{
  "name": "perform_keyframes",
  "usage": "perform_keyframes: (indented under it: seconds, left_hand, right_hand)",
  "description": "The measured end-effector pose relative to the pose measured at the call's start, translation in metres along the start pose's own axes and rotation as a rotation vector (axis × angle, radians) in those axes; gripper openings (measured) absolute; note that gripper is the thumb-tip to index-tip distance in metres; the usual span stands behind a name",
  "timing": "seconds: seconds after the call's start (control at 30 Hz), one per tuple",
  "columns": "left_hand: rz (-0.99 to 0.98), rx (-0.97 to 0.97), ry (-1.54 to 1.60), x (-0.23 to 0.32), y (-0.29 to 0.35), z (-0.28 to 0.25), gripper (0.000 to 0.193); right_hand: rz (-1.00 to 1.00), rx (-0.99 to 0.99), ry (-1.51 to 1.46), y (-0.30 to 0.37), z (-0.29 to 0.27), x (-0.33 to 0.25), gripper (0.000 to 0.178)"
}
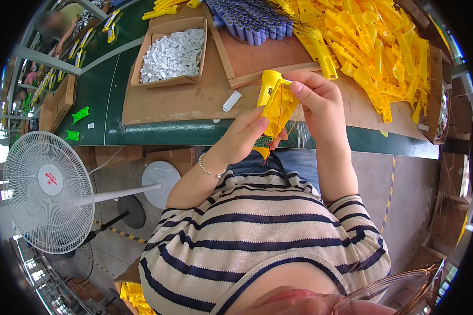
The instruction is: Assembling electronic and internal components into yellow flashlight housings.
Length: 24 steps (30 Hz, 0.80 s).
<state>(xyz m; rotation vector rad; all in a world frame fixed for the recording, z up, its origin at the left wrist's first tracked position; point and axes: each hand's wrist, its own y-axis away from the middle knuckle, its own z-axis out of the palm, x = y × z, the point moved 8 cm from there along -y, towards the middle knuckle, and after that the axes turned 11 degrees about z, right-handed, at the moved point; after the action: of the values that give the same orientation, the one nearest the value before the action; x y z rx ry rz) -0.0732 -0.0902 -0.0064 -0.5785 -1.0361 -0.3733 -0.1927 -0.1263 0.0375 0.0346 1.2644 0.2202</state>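
Both hands hold a yellow plastic housing (284,107) above the table's near edge. My left hand (239,137) is closed round its lower left side, thumb on top. My right hand (318,97) pinches its upper right rim between thumb and fingers. Thin red wires run along the hollow inside to a small green circuit board (263,142) at the lower end. Just left of the housing, a small white rectangular piece (231,101) lies on the cardboard sheet (165,107), with a thin wire leading from it toward the housing.
A cardboard box (136,79) of small white parts stands at the back left. Beyond the housing sits a tray (257,79) with purple cylindrical cells (252,31). Yellow shells (373,47) pile up at the right. Two green pieces (79,115) lie left, near a standing fan (50,189).
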Motion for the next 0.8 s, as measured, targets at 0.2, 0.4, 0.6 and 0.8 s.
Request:
perform_keyframes:
  seconds: [0.2,0.4,0.6,0.8]
  left_hand:
    - [0.047,0.028,-0.023,-0.013,0.000,-0.009,0.043]
    - [0.159,0.315,-0.124,-0.016,0.008,-0.035,0.044]
    - [0.190,0.355,-0.214,-0.001,0.007,-0.032,0.041]
    - [0.181,0.375,-0.432,0.010,0.008,-0.029,0.037]
  right_hand:
    - [-0.136,0.166,-0.008,0.003,0.005,-0.008,0.019]
    - [-0.112,0.185,0.647,0.016,0.014,0.007,0.027]
    - [-0.376,0.260,0.807,0.023,0.028,-0.009,0.020]
    - [-0.558,0.342,0.940,0.033,0.038,-0.009,0.010]
